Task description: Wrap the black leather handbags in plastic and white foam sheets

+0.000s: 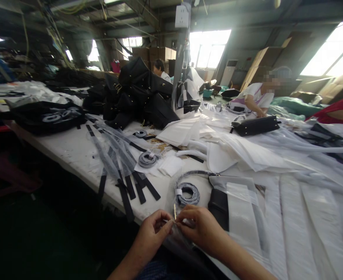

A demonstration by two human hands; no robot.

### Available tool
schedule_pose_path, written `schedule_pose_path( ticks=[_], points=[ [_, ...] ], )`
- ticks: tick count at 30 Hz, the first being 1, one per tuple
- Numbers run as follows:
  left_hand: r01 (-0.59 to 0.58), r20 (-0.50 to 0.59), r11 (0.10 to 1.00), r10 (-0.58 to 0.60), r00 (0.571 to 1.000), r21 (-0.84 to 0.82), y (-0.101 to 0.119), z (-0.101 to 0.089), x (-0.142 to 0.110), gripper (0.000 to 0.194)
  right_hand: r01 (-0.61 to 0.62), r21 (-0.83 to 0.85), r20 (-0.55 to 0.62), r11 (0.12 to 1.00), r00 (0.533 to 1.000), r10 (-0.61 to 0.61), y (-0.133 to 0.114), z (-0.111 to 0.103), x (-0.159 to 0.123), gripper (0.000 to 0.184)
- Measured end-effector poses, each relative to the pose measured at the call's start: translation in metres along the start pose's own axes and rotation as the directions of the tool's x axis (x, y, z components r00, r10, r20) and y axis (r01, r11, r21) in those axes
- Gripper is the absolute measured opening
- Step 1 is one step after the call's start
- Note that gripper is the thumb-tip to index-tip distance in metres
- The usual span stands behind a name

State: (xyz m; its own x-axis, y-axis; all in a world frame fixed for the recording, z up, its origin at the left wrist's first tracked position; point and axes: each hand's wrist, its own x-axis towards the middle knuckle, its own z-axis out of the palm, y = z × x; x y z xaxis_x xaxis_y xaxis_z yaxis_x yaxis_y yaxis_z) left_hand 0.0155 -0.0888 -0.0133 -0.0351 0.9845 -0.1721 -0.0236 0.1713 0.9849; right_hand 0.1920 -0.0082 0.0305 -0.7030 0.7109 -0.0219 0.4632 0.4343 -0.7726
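Crowding the table (69,153) well beyond both hands in the head view are heaped black bags (134,93) with metal fittings. To the left of the hands, black straps (127,182) partly sleeved in clear plastic fan out over the table edge. A grey coil (189,194) lies just beyond the fingers, a second coil (148,160) farther off to the left. Just right of the hands sit a black leather piece (219,206) and a white sheet (243,210), with long white strips (296,225) farther right. Across the table, a person (257,95) reaches to a black bag (255,126).

The left hand (158,229) and right hand (193,223) are nearly touching, each pinched closed on thin, crinkled, see-through film (177,237), which hangs below them. A slim pale strip (175,212) stands up between the fingertips; which hand grips it is unclear. A white band (178,191) circles the nearer coil, any print too small to read.
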Motion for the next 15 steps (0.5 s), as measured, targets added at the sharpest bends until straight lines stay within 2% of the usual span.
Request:
schedule_pose_path(
  ticks=[5, 9, 11, 15],
  points=[
    [-0.006, -0.085, 0.993, -0.005, 0.996, -0.121, 0.000, 0.009, 0.005, 0.031, -0.017, -0.018, -0.040, 1.000, 0.999, 0.016, 0.001, 0.002, -0.002, 0.013],
    [0.035, -0.081, 0.986, -0.049, 0.995, -0.165, 0.000, 0.009, 0.006, 0.032, -0.022, -0.047, -0.062, 0.999, 0.998, 0.019, 0.001, 0.000, -0.002, 0.010],
    [0.069, -0.038, 0.977, -0.078, 0.996, -0.200, 0.000, 0.007, 0.003, 0.030, -0.020, -0.053, -0.067, 0.998, 0.998, 0.017, 0.000, -0.002, -0.002, 0.010],
    [0.137, 0.160, 0.940, -0.090, 0.983, -0.313, 0.004, 0.001, -0.005, 0.025, -0.034, -0.016, -0.086, 0.999, 0.996, 0.032, 0.002, -0.008, -0.004, 0.010]
  ],
)
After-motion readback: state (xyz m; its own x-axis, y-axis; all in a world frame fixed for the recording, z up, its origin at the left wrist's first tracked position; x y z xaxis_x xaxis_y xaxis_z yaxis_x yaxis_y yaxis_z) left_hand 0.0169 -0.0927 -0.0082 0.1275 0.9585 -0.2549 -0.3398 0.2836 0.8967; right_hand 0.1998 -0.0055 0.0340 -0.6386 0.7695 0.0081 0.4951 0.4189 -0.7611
